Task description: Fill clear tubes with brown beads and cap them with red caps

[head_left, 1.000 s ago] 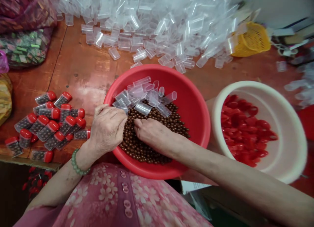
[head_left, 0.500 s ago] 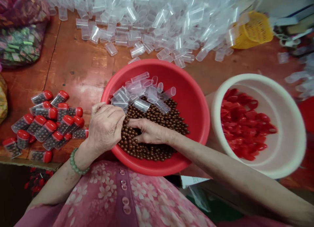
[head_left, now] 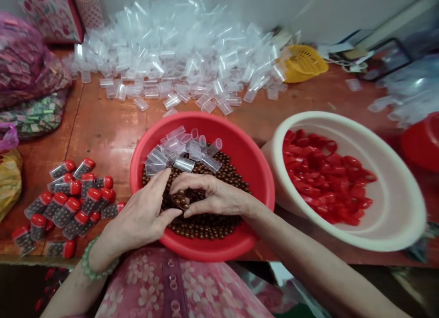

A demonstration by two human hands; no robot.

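Closer together than half a second ago, the left hand point(head_left: 144, 212) and right hand point(head_left: 219, 196) nearly meet over loose brown beads point(head_left: 209, 229) in a red basin point(head_left: 269, 185). Between them, the right hand cups a bead cluster point(head_left: 180, 199); the left's grip is unclear. Red-capped tubes point(head_left: 68, 211) lie left of both, on the desk point(head_left: 99, 121).

We can't read any text, brand or number. Patterned box point(head_left: 51, 13) at the far edge of the bench point(head_left: 98, 130), left: we see decorative print only. Bagged small pieces point(head_left: 39, 116), nearer us: too blurred to read.
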